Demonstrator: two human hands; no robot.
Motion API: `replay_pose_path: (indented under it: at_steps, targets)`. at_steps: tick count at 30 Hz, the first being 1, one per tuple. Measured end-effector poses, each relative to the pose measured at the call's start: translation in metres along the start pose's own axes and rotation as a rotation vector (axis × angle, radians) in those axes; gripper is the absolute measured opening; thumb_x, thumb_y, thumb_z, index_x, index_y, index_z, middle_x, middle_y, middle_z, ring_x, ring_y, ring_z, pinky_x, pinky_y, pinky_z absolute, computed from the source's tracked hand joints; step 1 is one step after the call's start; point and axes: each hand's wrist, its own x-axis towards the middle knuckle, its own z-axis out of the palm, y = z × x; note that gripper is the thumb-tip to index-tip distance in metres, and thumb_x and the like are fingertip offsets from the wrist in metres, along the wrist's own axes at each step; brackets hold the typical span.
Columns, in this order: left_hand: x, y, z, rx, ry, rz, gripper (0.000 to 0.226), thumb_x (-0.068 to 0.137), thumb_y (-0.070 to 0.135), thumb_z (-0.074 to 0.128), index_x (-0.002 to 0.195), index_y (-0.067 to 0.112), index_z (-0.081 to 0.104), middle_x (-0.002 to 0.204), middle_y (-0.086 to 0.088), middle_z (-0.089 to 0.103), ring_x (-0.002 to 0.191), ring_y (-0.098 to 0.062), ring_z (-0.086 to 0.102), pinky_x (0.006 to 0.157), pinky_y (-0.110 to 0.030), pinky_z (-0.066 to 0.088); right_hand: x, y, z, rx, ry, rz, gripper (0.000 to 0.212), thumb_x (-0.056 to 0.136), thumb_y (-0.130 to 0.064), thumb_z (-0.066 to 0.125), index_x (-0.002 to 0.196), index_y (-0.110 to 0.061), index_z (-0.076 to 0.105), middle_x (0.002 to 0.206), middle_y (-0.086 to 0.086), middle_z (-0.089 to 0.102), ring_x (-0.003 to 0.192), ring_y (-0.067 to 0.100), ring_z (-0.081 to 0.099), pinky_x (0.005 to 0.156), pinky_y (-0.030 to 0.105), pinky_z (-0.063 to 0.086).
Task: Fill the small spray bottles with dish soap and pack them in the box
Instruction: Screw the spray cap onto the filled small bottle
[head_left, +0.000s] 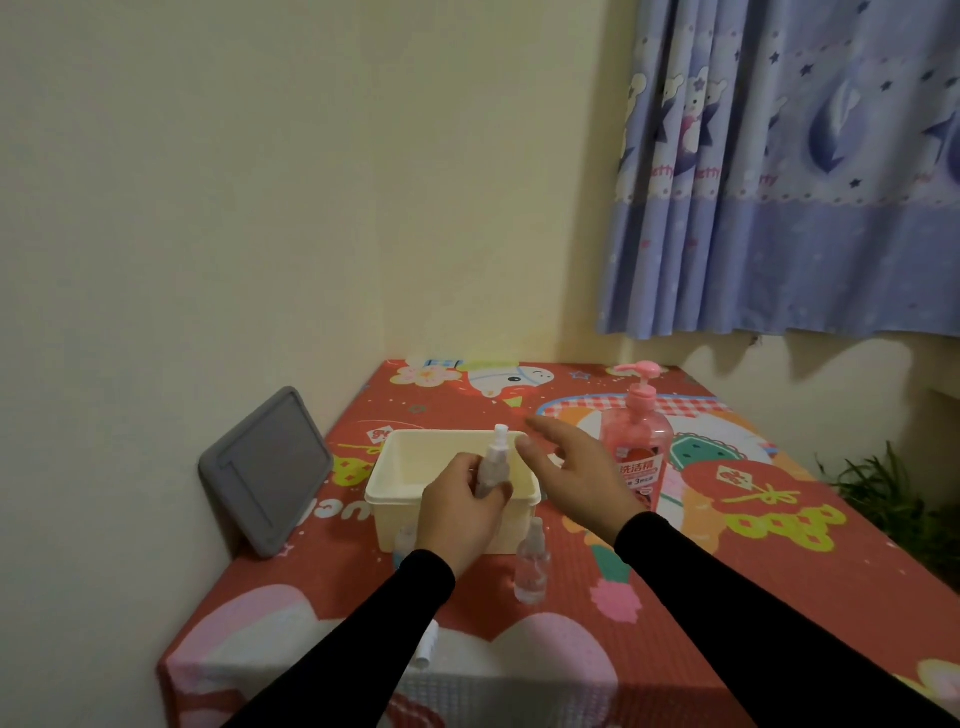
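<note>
The left hand (460, 512) grips a small spray bottle (492, 465) and holds it up straight over the cream box (410, 486), so nothing can spill. The right hand (569, 475) is open with its fingers spread, just beside the bottle's white top, maybe to twist it off. The bottle looks clear with something pale inside, but it is too blurry to be sure. The pink dish soap pump bottle (638, 441) stands close by on the right, easy to reach. Another small spray bottle (531, 564) stands in front of the box.
</note>
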Motion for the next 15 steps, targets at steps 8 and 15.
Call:
replay_pose_path:
  at_steps: [8,15]
  targets:
    - [-0.009,-0.025,0.01,0.08,-0.015,0.03,0.02,0.087,0.023,0.064,0.105,0.019,0.057,0.093,0.002,0.068,0.086,-0.02,0.062,0.077,-0.037,0.05,-0.017,0.036,-0.012,-0.385,-0.076,-0.098,0.056,0.097,-0.051,0.037,0.147,-0.024,0.037,0.156,-0.003,0.03,0.143,0.012,0.028,0.113,0.029,0.025]
    - [-0.022,-0.044,0.019,0.119,-0.033,0.009,0.013,0.089,0.017,0.061,0.1,0.017,0.054,0.089,0.002,0.065,0.084,-0.018,0.06,0.07,-0.027,0.04,-0.031,0.058,-0.014,-0.517,-0.16,-0.049,0.059,0.098,-0.052,0.033,0.15,-0.024,0.028,0.159,-0.002,0.02,0.146,0.016,0.02,0.118,0.032,0.018]
